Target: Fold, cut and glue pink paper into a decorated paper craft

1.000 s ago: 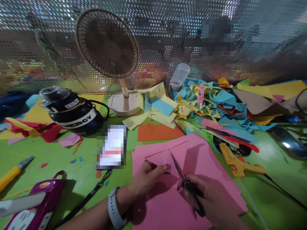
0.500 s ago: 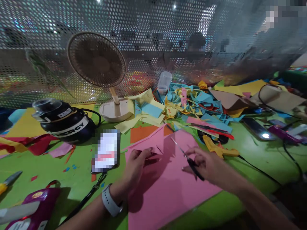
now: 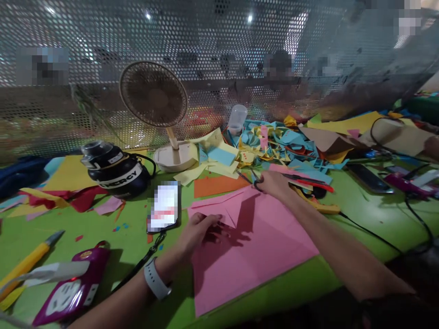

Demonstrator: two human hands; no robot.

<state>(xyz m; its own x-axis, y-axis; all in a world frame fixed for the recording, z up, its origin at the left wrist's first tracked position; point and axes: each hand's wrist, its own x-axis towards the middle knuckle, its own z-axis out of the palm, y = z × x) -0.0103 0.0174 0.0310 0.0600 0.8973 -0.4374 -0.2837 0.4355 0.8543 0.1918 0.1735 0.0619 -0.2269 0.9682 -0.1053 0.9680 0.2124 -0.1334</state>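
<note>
My left hand point(image 3: 200, 230), with a pale watch strap on its wrist, pinches a loose flap of pink paper point(image 3: 222, 210) between thumb and fingers. Under it a large pink sheet point(image 3: 254, 260) lies flat on the green table. Further off, my right hand point(image 3: 274, 186) is closed round the handles of a pair of scissors point(image 3: 255, 183). The scissors' blades point away to the left, parted, beyond the sheet's far edge and close to an orange paper strip point(image 3: 219, 186). Some of my right fingers are hidden behind the hand.
A heap of yellow and blue paper scraps point(image 3: 277, 146) lies at the back. Left stand a small fan point(image 3: 154, 94), a black jar point(image 3: 118, 178) and a lit phone point(image 3: 164, 205). A yellow glue gun point(image 3: 325, 208) lies right; a yellow-handled cutter point(image 3: 30, 260) lies left.
My right hand has moved the scissors away from me and slightly left, from above the pink sheet to past its far edge. My left hand keeps its pinch on the paper.
</note>
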